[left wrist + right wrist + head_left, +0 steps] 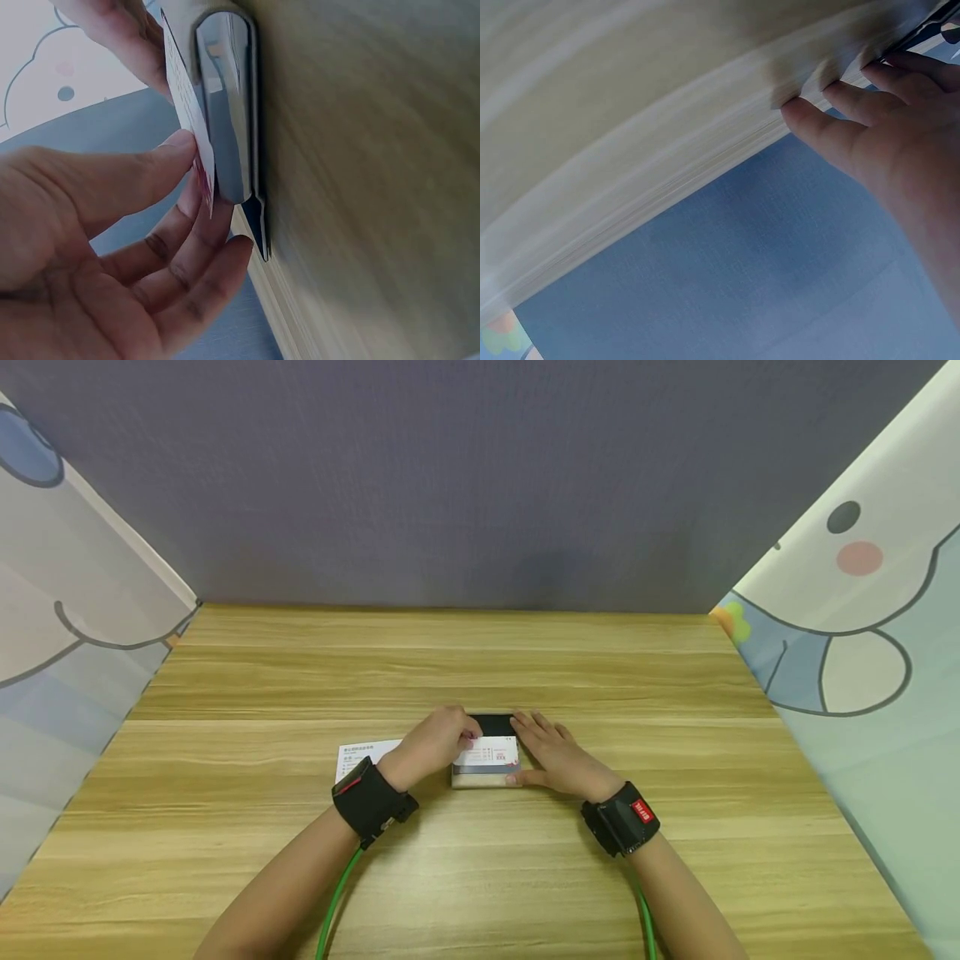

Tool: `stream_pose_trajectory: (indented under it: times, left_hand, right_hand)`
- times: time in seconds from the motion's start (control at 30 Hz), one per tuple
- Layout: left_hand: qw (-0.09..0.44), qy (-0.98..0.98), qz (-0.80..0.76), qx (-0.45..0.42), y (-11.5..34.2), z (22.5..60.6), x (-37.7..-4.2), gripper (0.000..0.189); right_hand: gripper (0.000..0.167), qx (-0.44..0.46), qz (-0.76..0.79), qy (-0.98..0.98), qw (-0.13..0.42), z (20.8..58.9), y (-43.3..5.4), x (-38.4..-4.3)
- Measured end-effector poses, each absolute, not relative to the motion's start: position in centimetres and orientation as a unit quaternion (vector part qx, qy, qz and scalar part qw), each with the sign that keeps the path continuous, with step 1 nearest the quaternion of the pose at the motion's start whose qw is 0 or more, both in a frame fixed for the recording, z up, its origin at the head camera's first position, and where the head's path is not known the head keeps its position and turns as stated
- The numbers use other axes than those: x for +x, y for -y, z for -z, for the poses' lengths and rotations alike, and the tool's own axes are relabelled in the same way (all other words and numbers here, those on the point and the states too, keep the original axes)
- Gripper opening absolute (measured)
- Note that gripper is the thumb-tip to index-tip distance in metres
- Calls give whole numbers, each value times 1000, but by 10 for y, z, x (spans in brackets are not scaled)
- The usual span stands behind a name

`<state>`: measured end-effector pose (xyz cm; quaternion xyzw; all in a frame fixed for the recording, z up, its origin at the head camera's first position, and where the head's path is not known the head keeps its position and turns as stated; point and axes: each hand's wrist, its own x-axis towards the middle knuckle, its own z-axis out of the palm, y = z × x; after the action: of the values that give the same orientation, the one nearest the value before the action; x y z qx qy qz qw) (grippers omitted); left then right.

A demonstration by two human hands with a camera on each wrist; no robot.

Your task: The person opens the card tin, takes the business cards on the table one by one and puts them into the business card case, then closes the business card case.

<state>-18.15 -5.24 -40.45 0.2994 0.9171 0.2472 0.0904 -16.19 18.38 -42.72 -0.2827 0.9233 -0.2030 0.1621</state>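
Observation:
A business card case (487, 781) with shiny metal sides lies on the wooden table, its black flap (492, 724) spread toward the back. Over the case is a white business card (486, 751) with red print. My left hand (435, 745) pinches this card at its left end; in the left wrist view the thumb (169, 154) presses the card's face, and the card (187, 112) slants against the metal side (229, 112). My right hand (558, 760) rests at the case's right end with extended fingers, fingertips at the flap and thumb by the front edge.
Another white card (360, 756) with printed text lies on the table (480, 860), partly hidden under my left wrist. A grey panel (465, 485) stands at the table's back edge, with cartoon-printed sheets (862, 610) on both sides. Green cables (337, 893) trail from the wristbands.

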Motion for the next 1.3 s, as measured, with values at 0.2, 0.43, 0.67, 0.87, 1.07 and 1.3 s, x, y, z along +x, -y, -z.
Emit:
stream_pose_trajectory:
  times: [0.2, 0.43, 0.67, 0.87, 1.07, 1.3]
  left_hand:
    - [114, -916, -243, 298, 51, 406, -180, 16]
    - [129, -919, -241, 285, 49, 406, -178, 17]
    - [120, -917, -231, 301, 50, 406, -177, 16]
    - [105, -914, -235, 312, 49, 406, -176, 19]
    - [96, -912, -227, 328, 50, 408, -176, 20]
    - [93, -906, -248, 331, 61, 406, -173, 26]
  right_hand:
    - [88, -286, 201, -923, 159, 427, -183, -162]
    - [88, -288, 194, -925, 154, 425, -183, -161]
    - [88, -289, 194, -925, 154, 426, -183, -162]
    - [88, -285, 195, -925, 157, 426, -183, -161]
    - [88, -286, 197, -925, 157, 425, -183, -160]
    - [87, -288, 197, -924, 155, 426, -184, -161]
